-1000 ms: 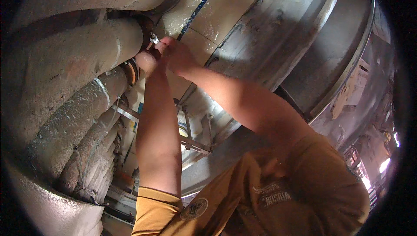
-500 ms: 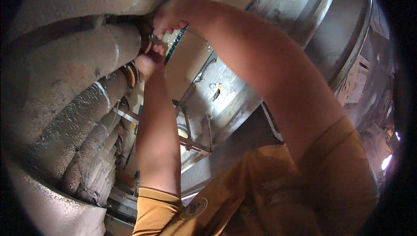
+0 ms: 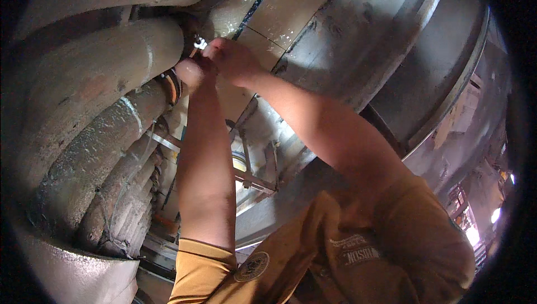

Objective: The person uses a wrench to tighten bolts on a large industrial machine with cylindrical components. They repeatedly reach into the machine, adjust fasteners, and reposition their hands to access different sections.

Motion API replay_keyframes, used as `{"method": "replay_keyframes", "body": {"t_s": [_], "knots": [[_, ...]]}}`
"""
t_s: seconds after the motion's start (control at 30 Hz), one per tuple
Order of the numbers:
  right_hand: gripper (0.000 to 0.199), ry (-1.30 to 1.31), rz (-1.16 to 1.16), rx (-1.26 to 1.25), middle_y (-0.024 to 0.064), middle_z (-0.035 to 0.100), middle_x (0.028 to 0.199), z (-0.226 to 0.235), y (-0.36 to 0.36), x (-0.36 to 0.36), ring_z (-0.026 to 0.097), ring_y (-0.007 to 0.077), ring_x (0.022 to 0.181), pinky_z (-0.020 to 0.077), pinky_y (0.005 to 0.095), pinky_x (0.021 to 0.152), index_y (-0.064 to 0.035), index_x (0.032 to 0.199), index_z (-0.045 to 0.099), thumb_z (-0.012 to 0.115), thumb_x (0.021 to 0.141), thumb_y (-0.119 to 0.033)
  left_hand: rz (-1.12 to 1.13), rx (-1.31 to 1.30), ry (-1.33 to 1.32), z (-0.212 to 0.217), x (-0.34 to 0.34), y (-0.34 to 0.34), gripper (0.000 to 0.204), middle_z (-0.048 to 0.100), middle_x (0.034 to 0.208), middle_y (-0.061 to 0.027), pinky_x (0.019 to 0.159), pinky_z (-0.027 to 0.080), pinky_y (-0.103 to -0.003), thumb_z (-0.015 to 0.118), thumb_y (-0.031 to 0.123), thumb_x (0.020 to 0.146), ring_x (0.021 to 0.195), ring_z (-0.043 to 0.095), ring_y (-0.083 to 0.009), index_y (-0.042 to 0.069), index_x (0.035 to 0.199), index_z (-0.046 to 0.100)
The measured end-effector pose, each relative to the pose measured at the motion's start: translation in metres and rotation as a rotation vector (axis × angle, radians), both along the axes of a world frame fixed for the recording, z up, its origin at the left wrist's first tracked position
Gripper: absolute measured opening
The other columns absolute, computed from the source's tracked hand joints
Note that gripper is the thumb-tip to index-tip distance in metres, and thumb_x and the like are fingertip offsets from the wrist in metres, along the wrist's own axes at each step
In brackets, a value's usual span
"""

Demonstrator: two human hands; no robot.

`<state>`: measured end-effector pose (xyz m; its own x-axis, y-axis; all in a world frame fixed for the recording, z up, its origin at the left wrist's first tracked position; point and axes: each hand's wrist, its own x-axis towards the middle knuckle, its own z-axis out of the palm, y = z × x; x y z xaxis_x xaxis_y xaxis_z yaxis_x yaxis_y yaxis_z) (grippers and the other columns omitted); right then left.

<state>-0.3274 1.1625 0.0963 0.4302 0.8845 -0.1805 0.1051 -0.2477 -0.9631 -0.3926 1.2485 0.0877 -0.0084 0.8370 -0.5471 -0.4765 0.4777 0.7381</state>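
Observation:
Both of my arms reach up to the end of a large grey pipe [image 3: 134, 52]. My left hand [image 3: 192, 73] is closed beside the pipe's end, thumb side showing; whatever it grips is hidden. Against it, my right hand [image 3: 232, 60] is curled, its fingertips mostly out of sight behind the knuckles. A small, bright, shiny piece [image 3: 199, 43] shows just beyond the fingers, too small to name. An orange-brown ring [image 3: 171, 88] sits at the end of the lower pipe [image 3: 106, 130], just left of my left wrist.
Several more curved pipes [image 3: 120, 203] stack down the left side. Behind my hands runs a tan panel [image 3: 268, 15] with dark seams. Broad grey metal ribs [image 3: 386, 41] curve along the right. Below, between my arms, hangs a small metal bracket frame [image 3: 254, 181].
My right hand has come down from above the left hand to rest beside it, and my right elbow has dropped. The shiny piece now shows; my left hand has barely moved.

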Motion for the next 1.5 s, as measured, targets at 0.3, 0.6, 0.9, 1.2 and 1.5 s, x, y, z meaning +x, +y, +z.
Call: {"method": "replay_keyframes", "body": {"t_s": [0.3, 0.6, 0.9, 1.2, 1.5], "knots": [[0.023, 0.071, -0.030, -0.211, 0.0135, 0.065, 0.086, -0.004, 0.022, -0.012, 0.062, 0.0239, 0.085, 0.0472, 0.0377, 0.075, -0.0036, 0.097, 0.060, 0.047, 0.087, -0.019, -0.089, -0.049, -0.139, -0.028, -0.021, 0.006, 0.033, 0.057, 0.093, -0.0105, 0.069, 0.046, -0.037, 0.045, 0.027, 0.088, 0.079, 0.054, -0.0257, 0.002, 0.106, 0.058], [0.021, -0.266, 1.013, -0.412, 0.0088, 0.063, 0.073, 0.042, 0.085, 0.104, 0.060, 0.0184, 0.073, 0.0459, 0.0315, 0.069, -0.0040, 0.093, 0.063, 0.053, 0.083, -0.019, -0.127, -0.237, 0.042, -0.012, -0.021, 0.002, 0.027, 0.048, 0.071, -0.0084, 0.052, 0.037, -0.032, 0.045, 0.027, 0.086, 0.059, 0.042, -0.0196, 0.002, 0.090, 0.056], [0.026, 0.247, 0.160, 0.068, 0.0117, 0.065, 0.082, -0.033, 0.012, 0.026, 0.062, 0.0212, 0.078, 0.0471, 0.0319, 0.074, -0.0003, 0.093, 0.061, 0.051, 0.089, -0.024, -0.162, -0.190, 0.016, -0.032, -0.027, 0.004, 0.027, 0.051, 0.078, -0.0055, 0.050, 0.038, -0.031, 0.043, 0.026, 0.088, 0.063, 0.047, -0.0195, 0.005, 0.099, 0.055], [0.025, 0.177, 0.105, -0.053, 0.0089, 0.064, 0.081, -0.007, 0.016, 0.009, 0.060, 0.0184, 0.076, 0.0473, 0.0327, 0.071, -0.0007, 0.089, 0.061, 0.049, 0.090, -0.023, -0.034, -0.001, -0.163, -0.028, -0.020, 0.009, 0.028, 0.060, 0.088, -0.0064, 0.062, 0.047, -0.030, 0.050, 0.025, 0.087, 0.074, 0.055, -0.0190, 0.004, 0.104, 0.060], [0.019, -0.092, 0.930, 0.099, 0.0086, 0.065, 0.083, -0.021, 0.073, 0.076, 0.059, 0.0209, 0.074, 0.0479, 0.0341, 0.069, -0.0076, 0.092, 0.065, 0.053, 0.086, -0.020, -0.210, -0.286, -0.382, -0.064, -0.079, 0.024, 0.022, 0.046, 0.075, -0.0118, 0.056, 0.036, -0.033, 0.045, 0.022, 0.083, 0.064, 0.040, -0.0229, 0.002, 0.088, 0.051]]}}
